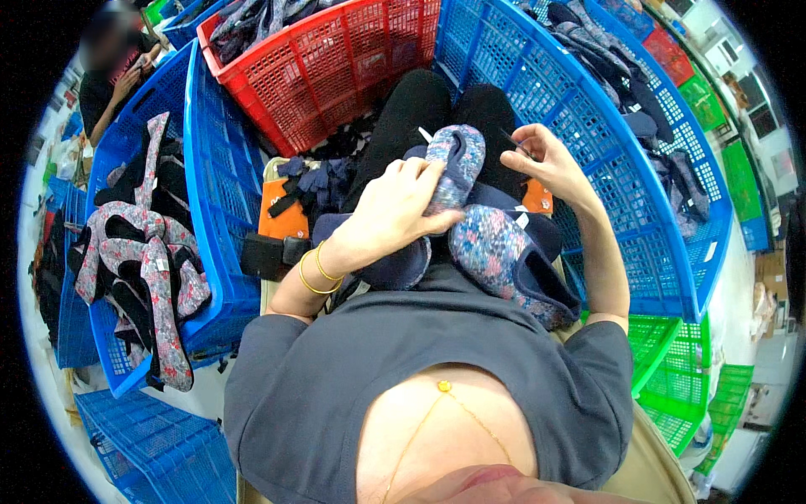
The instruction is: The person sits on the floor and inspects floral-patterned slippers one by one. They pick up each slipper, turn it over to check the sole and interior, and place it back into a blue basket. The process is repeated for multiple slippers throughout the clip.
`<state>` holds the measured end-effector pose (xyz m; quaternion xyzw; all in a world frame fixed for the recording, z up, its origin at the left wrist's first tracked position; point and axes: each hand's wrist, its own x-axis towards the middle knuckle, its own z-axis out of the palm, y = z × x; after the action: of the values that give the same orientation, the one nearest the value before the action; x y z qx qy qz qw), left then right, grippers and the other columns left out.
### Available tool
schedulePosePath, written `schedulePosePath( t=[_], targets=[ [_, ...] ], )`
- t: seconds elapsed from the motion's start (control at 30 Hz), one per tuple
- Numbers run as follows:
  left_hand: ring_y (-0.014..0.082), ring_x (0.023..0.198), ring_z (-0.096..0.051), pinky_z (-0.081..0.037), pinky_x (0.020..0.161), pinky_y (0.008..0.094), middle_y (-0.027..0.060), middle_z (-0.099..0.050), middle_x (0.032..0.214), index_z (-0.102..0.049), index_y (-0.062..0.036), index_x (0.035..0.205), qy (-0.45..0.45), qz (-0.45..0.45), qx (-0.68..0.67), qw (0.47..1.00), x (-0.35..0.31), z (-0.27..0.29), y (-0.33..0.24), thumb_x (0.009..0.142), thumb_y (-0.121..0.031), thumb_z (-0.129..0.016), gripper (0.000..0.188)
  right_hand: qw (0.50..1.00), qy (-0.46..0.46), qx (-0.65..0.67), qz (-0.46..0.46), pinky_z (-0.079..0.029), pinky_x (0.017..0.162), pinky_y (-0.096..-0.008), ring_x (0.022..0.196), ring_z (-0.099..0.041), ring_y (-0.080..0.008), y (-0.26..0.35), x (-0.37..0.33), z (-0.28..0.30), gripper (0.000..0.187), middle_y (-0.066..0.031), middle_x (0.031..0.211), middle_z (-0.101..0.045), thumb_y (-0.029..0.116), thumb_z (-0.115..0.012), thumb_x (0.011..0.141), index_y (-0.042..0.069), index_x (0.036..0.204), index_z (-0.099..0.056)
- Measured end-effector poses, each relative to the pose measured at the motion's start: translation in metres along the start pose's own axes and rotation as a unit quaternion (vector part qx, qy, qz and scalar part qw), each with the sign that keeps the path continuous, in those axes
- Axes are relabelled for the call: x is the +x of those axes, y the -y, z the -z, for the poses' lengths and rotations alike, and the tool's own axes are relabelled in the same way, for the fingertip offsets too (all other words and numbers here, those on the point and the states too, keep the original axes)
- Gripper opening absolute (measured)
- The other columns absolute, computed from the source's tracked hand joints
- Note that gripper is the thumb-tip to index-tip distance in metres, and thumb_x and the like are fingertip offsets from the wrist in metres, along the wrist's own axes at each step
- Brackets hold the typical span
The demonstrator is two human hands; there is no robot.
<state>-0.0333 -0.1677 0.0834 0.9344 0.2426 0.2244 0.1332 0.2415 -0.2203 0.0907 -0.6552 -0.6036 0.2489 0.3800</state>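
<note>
My left hand is closed around a blue, pink and white flower-patterned slipper held upright over my lap, with a small white tag at its upper edge. My right hand is raised just right of this slipper, apart from it. Its thumb and fingers pinch a thin dark item, too small to name. Against my belly lies another flower-patterned slipper with a navy lining. Navy slipper parts rest under my left wrist, partly hidden by it.
A red crate stands ahead, a blue crate to the right. Flower-patterned slippers pile over the blue crate at left. Navy scraps lie near my left knee. Green crates stand at lower right. Another person is at far left.
</note>
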Motion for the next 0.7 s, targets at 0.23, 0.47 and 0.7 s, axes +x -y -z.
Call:
schedulePosePath(
  t=[0.23, 0.47, 0.7],
  targets=[
    [0.0093, 0.08, -0.057, -0.048, 0.074, 0.0257, 0.0057, -0.065, 0.093, -0.061, 0.0034, 0.109, -0.125, 0.12, -0.386, 0.906, 0.017, 0.005, 0.094, 0.094, -0.013, -0.056, 0.023, 0.966, 0.08, 0.157, -0.19, -0.032, 0.047, -0.0181, 0.065, -0.063, -0.0076, -0.012, 0.012, -0.003, 0.047, -0.0084, 0.086, -0.07, 0.047, -0.056, 0.093, 0.001, 0.104, -0.062],
    [0.0087, 0.092, -0.063, -0.052, 0.083, 0.0233, 0.0058, -0.065, 0.109, -0.058, 0.0014, 0.119, -0.046, 0.1, -0.723, 0.682, 0.038, -0.037, 0.1, 0.096, -0.011, -0.055, 0.027, 0.915, -0.075, 0.396, 0.0, -0.027, 0.041, -0.0164, 0.043, -0.04, -0.0022, 0.018, 0.029, -0.009, 0.029, -0.0046, 0.075, -0.064, 0.031, -0.068, 0.089, 0.004, 0.097, -0.064],
    [0.016, 0.113, -0.054, -0.045, 0.095, 0.0285, 0.0091, -0.057, 0.124, -0.034, 0.0023, 0.14, -0.091, 0.014, -0.596, 0.798, 0.065, -0.042, 0.071, 0.096, -0.024, -0.058, 0.057, 0.924, -0.167, 0.332, 0.09, -0.045, 0.05, -0.0212, 0.054, -0.055, -0.0079, 0.042, 0.026, -0.029, 0.03, -0.0026, 0.083, -0.063, 0.015, -0.074, 0.084, 0.0, 0.104, -0.057]
  ],
)
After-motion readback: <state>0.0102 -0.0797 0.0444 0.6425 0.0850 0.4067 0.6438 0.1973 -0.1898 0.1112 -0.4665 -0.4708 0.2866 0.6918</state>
